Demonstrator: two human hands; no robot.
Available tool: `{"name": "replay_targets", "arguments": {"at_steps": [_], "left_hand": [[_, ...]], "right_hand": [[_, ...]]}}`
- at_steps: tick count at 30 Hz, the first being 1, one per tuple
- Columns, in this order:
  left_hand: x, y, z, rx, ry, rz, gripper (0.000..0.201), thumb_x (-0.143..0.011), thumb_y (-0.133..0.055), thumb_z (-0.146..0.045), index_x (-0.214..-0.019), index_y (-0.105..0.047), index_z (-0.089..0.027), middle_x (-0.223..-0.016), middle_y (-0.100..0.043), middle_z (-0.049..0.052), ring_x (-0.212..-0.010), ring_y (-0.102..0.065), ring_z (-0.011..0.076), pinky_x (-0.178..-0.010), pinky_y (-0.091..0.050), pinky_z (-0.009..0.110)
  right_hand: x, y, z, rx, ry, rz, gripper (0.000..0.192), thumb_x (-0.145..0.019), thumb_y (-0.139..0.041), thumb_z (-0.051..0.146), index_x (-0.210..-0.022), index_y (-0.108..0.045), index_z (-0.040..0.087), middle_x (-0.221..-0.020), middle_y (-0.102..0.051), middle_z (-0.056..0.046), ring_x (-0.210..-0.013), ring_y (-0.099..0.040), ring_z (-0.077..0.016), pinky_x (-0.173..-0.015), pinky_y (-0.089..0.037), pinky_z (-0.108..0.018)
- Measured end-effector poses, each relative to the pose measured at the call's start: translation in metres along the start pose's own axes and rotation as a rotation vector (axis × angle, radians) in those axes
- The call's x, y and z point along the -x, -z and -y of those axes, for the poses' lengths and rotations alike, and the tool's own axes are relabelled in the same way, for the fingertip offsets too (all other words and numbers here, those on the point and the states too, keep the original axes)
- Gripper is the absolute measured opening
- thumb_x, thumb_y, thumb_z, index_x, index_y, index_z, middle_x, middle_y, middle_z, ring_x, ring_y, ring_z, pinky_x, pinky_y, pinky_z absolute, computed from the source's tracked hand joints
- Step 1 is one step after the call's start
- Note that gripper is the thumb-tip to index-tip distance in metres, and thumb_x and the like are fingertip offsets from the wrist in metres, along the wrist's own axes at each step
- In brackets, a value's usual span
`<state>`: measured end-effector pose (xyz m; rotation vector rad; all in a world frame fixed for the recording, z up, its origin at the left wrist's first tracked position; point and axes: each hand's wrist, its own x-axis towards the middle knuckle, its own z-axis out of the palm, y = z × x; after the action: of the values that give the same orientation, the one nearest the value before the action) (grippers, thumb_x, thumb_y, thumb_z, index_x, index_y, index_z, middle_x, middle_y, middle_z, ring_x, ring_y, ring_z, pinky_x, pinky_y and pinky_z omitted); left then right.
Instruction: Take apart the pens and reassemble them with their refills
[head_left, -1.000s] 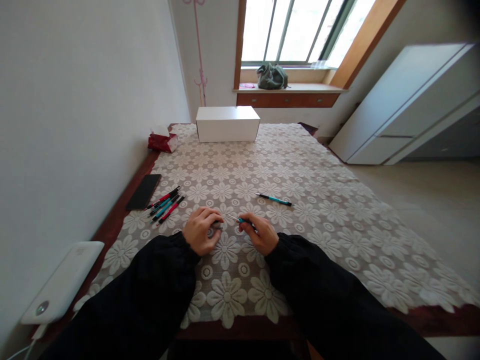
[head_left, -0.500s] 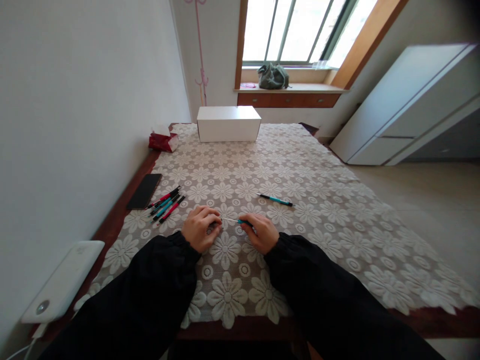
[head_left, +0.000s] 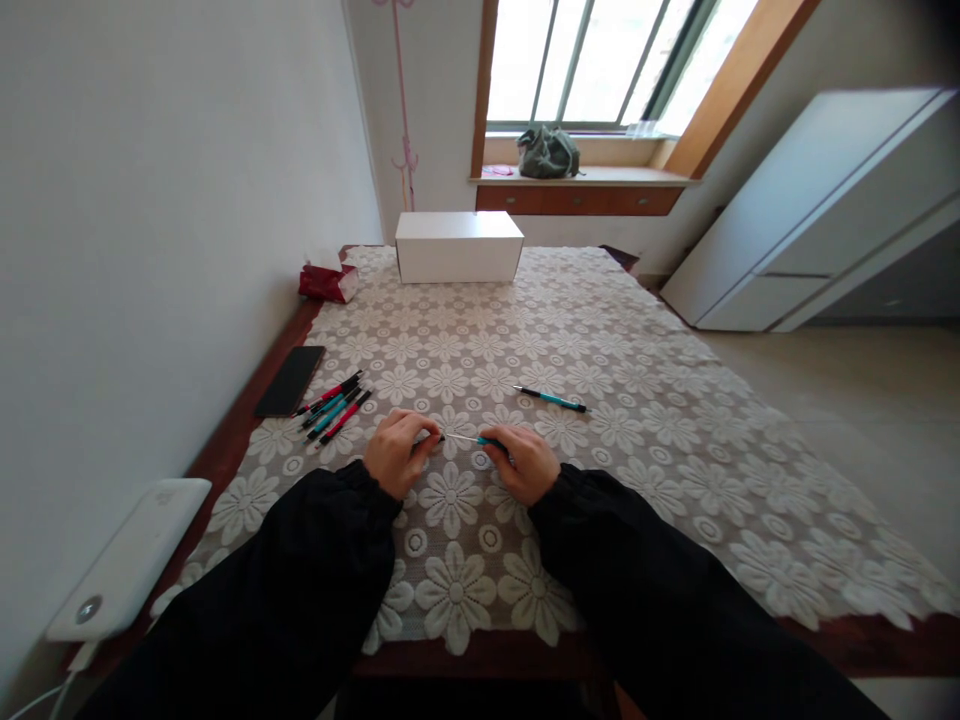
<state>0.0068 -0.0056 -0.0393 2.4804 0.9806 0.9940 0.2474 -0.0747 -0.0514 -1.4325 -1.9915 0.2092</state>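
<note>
Together, left hand [head_left: 396, 458] and right hand [head_left: 525, 463] pinch one teal pen [head_left: 472, 439]; spare pens [head_left: 334, 406] lie left.

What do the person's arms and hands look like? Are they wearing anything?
Both arms are covered by long, loose black sleeves that gather at the wrists. The left hand and the right hand are bare: no gloves, and no rings or watch that can be seen.

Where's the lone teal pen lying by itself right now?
The teal pen lies on the lace tablecloth, just beyond and right of the right hand, apart from it.
</note>
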Motion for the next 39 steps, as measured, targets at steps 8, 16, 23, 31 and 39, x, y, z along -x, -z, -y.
{"name": "replay_targets", "arguments": {"at_steps": [8,16,23,31,39], "left_hand": [[0.001,-0.001,0.000,0.029,-0.026,-0.058,0.007,-0.097,-0.060,-0.021,-0.094,-0.066,-0.021,-0.091,-0.073,0.004,-0.095,-0.064,0.0223,-0.085,-0.052,0.037],[0.000,0.000,-0.003,0.048,-0.040,-0.045,0.007,-0.097,-0.059,-0.020,-0.094,-0.065,-0.022,-0.091,-0.073,0.004,-0.094,-0.064,0.0222,-0.085,-0.053,0.038],[-0.001,0.003,-0.006,0.057,-0.058,-0.025,0.008,-0.096,-0.059,-0.019,-0.092,-0.066,-0.022,-0.091,-0.073,0.004,-0.094,-0.064,0.0221,-0.085,-0.052,0.037],[-0.001,0.002,-0.005,0.062,-0.056,-0.012,0.010,-0.096,-0.058,-0.021,-0.092,-0.067,-0.022,-0.091,-0.074,0.004,-0.094,-0.064,0.0222,-0.086,-0.052,0.038],[-0.001,0.003,-0.010,0.086,-0.075,-0.020,0.007,-0.096,-0.062,-0.025,-0.093,-0.068,-0.023,-0.091,-0.074,0.005,-0.096,-0.065,0.0221,-0.086,-0.055,0.036]], "right_hand": [[0.000,0.002,0.001,0.040,-0.014,0.021,0.015,-0.097,-0.053,0.026,-0.100,-0.067,0.023,-0.097,-0.076,-0.006,-0.086,-0.070,-0.0213,-0.079,-0.050,-0.033],[0.000,0.002,0.001,0.049,-0.022,0.048,0.014,-0.098,-0.053,0.027,-0.101,-0.066,0.023,-0.095,-0.075,-0.005,-0.087,-0.069,-0.0206,-0.079,-0.048,-0.032],[-0.001,0.002,0.002,0.053,-0.027,0.064,0.013,-0.097,-0.054,0.026,-0.101,-0.066,0.023,-0.095,-0.075,-0.005,-0.085,-0.069,-0.0202,-0.080,-0.047,-0.032],[-0.001,0.002,0.002,0.054,-0.011,0.072,0.015,-0.098,-0.053,0.027,-0.101,-0.066,0.023,-0.093,-0.074,-0.005,-0.083,-0.069,-0.0200,-0.080,-0.048,-0.033],[-0.001,0.002,0.002,0.041,0.044,0.100,0.014,-0.098,-0.055,0.027,-0.102,-0.067,0.023,-0.092,-0.074,-0.005,-0.082,-0.068,-0.0190,-0.078,-0.049,-0.031]]}}
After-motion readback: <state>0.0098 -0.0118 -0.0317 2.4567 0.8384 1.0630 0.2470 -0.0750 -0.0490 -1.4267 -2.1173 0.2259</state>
